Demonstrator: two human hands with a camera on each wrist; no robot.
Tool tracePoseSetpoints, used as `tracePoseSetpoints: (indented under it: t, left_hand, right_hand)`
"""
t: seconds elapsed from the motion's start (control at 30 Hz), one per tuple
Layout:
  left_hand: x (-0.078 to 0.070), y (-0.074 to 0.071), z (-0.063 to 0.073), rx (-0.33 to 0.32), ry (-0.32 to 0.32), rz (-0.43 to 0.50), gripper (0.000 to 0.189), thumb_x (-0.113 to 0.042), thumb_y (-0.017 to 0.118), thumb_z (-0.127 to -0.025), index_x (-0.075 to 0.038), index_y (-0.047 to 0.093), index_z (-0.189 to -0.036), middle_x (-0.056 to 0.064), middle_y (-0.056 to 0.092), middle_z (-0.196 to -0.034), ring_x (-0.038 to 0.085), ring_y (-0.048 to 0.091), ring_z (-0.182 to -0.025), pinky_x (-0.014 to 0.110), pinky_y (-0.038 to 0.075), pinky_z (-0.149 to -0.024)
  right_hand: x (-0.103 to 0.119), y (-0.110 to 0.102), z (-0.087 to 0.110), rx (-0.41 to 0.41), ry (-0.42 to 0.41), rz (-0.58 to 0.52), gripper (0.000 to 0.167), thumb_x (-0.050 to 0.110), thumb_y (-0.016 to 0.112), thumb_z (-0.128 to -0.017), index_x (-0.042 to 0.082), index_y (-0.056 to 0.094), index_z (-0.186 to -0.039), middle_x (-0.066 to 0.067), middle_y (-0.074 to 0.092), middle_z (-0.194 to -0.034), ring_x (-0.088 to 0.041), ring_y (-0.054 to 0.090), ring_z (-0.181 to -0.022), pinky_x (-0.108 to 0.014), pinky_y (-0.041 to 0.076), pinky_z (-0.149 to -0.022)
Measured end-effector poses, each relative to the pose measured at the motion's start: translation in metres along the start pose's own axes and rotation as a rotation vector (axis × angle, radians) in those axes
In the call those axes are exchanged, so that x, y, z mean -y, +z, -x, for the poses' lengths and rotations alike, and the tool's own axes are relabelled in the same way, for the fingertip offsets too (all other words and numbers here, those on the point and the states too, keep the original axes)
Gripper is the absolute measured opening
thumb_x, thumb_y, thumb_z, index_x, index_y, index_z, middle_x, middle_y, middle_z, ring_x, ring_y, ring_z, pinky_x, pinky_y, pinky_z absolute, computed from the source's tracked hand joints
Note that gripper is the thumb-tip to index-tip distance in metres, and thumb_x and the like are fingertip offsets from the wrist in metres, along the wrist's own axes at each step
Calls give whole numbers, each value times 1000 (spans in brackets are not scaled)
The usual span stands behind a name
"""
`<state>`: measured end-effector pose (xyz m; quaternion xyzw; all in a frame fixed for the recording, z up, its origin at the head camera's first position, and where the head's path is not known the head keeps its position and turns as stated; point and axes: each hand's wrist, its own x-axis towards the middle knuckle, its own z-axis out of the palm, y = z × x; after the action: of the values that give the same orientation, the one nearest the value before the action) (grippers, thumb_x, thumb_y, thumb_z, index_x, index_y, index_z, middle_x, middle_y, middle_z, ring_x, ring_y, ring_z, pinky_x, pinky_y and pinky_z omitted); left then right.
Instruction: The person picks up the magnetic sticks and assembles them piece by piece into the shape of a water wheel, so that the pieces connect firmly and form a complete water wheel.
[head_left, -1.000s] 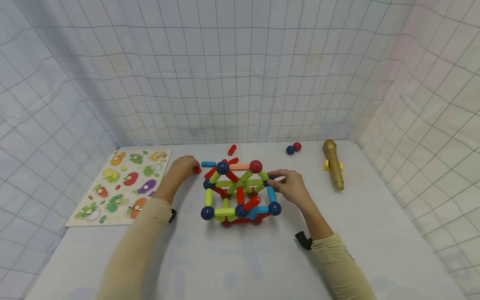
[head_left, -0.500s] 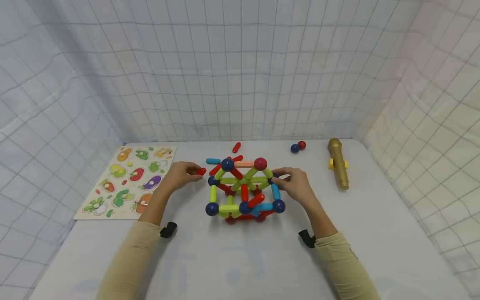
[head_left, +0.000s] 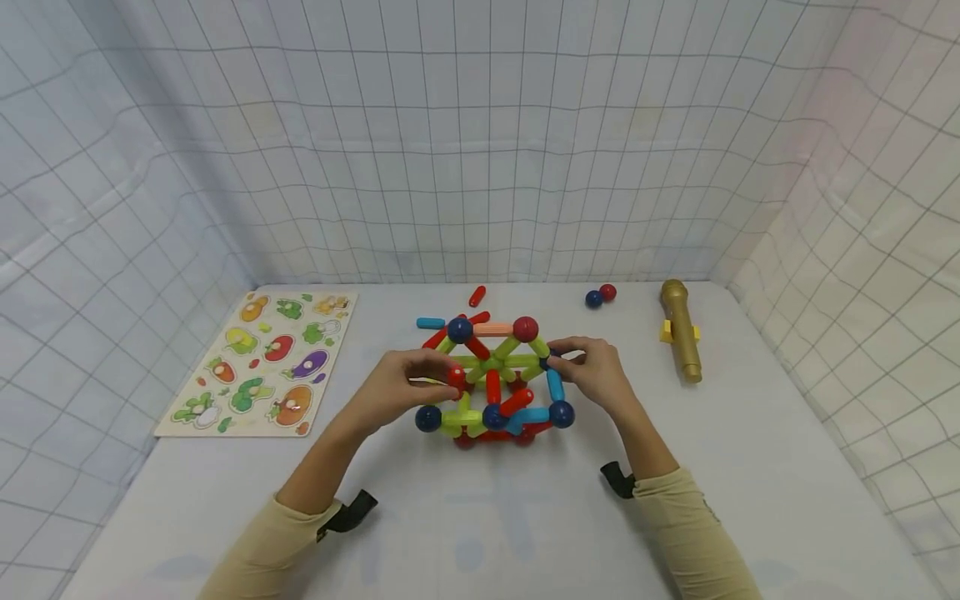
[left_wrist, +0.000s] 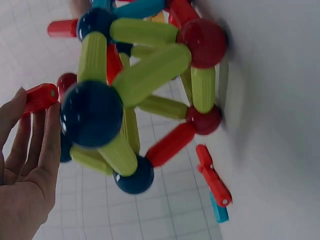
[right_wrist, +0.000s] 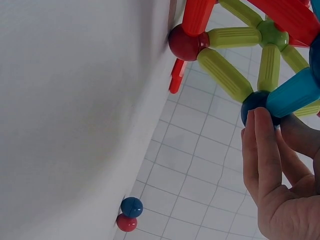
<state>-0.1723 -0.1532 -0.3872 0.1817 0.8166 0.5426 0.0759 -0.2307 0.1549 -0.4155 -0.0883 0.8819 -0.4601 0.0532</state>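
Note:
A framework of magnetic rods and balls [head_left: 461, 418] stands mid-table, in green, red, blue and dark blue. My left hand [head_left: 397, 387] pinches a short red rod [left_wrist: 40, 99] between thumb and fingers. In the head view that rod overlaps the framework's left side; in the left wrist view it is held beside a large dark blue ball [left_wrist: 92, 114]. On the other side, my right hand [head_left: 596, 373] grips a dark blue corner ball [right_wrist: 256, 98], where green rods and a blue rod [right_wrist: 295, 94] meet. Its fingertips cover part of that ball.
Behind the framework lie a blue rod [head_left: 431, 322] and loose red rods, one red rod [head_left: 477, 296] farther back. A loose blue ball [head_left: 593, 298] and red ball [head_left: 608, 292] touch at the back. A vegetable puzzle board [head_left: 255, 362] lies left, a gold microphone-shaped toy [head_left: 682, 333] right.
My left hand has carried the red rod rightward from the table's left side to the framework. The right hand has stayed at the corner ball. The whole head view has shifted slightly.

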Motion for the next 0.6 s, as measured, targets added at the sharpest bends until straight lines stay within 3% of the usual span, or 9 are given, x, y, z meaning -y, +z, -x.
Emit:
tracePoseSetpoints:
  t: [0.23, 0.4, 0.6]
  left_hand:
    - [-12, 29, -7, 53, 40, 5, 32, -21, 77, -84, -10, 69, -112, 6, 72, -106, 18, 69, -99, 26, 57, -85]
    - [-17, 38, -13, 58, 78, -30, 31, -19, 77, -84, -9, 69, -112, 8, 73, -106, 18, 71, -98, 25, 58, -83]
    - [-14, 44, -16, 54, 43, -54, 30, -19, 77, -84, -10, 69, -111, 8, 72, -108, 19, 71, -98, 24, 57, -82]
  right_hand:
    - [0, 1, 0, 5, 5, -12, 33, 19, 66, -93, 9, 66, -124, -15, 68, -119, -24, 74, -92, -37, 59, -83]
    - [-1, 1, 0, 2, -5, -13, 33, 19, 66, -93, 8, 66, -123, -16, 69, -119, -24, 74, -90, -38, 59, -83]
    - [0, 0, 0, 5, 4, -21, 32, 19, 67, -92, 9, 67, -123, -16, 69, -119, -22, 74, -90, -38, 59, -83]
